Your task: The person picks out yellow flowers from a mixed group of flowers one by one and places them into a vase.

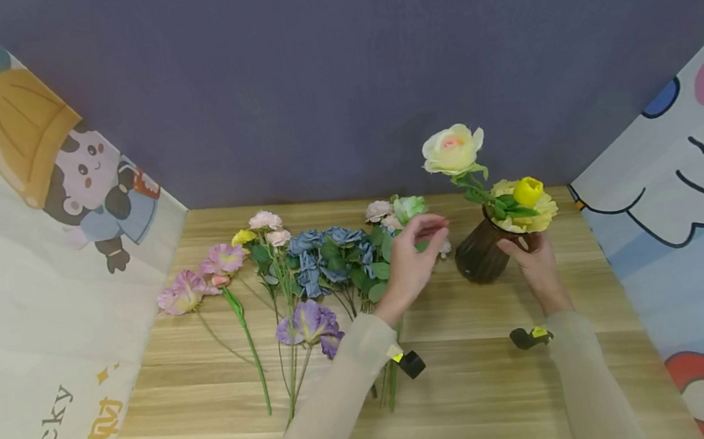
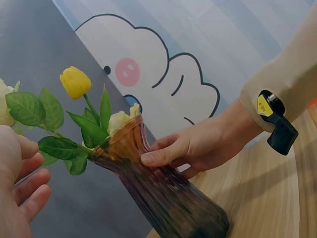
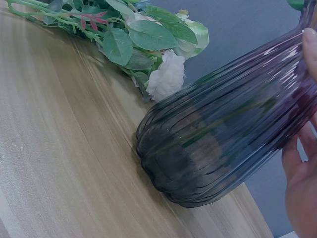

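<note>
Apparently the step in hand is setting stems in the vase (image 1: 480,258), which tilts right of centre in the head view, bearing a cream rose (image 1: 453,148) and yellow tulip (image 1: 528,192). The right hand (image 1: 538,267) curls its fingers round the vase's neck; the left hand (image 1: 410,262), fingers loosely parted, holds nothing visible. Next probably calls for pinching another stem, perhaps from the blue flowers (image 1: 309,275) mid-frame on the tabletop (image 1: 476,393).

Head view looks down; 2 wrist closeups share the vase (image 3: 213,129).
</note>
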`<state>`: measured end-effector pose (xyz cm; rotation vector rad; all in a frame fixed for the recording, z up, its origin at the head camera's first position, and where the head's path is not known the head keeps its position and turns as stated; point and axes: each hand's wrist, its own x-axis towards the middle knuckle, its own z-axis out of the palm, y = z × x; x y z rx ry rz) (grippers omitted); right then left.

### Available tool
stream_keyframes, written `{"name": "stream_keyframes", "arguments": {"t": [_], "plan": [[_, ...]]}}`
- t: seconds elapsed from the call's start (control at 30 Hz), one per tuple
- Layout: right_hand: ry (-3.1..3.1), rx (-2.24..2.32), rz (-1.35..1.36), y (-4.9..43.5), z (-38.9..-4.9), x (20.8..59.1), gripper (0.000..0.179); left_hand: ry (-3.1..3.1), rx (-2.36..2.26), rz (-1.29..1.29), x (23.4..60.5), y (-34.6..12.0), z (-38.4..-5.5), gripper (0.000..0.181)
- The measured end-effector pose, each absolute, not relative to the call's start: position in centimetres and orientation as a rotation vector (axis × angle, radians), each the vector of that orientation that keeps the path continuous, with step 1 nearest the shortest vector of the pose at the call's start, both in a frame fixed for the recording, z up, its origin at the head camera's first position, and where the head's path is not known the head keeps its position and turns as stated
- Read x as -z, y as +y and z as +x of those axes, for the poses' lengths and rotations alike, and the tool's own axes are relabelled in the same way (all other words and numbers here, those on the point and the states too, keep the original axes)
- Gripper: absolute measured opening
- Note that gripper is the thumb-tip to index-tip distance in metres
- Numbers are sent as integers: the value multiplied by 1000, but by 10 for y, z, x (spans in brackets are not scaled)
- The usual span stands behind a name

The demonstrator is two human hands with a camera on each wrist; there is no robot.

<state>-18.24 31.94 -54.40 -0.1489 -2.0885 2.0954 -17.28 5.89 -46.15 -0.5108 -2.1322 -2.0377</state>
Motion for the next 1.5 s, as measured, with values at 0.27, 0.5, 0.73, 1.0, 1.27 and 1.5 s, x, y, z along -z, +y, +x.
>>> {"name": "stream_keyframes", "arguments": {"t": [0.27,0.5,0.73,1.0,1.27,1.5], "plan": [[-2077,-2094,-152,319,-182,544,68,-2132,2023,-523,470,47,-169,21],[-2082,-2100,-138,319,-183,544,70,-2137,2016,-501,476,38,-167,21],[-2080,-2093,-156,318,-184,544,71,-2185,1988,-494,482,28,-158,22],[-2098,-2077,-185,318,-183,545,70,-2234,1963,-491,492,16,-151,24],[-2080,-2057,-196,317,-183,545,66,-2215,1999,-443,501,9,-146,19],[-2087,-2052,-185,317,-182,545,65,-2281,1953,-398,510,0,-140,19]]}}
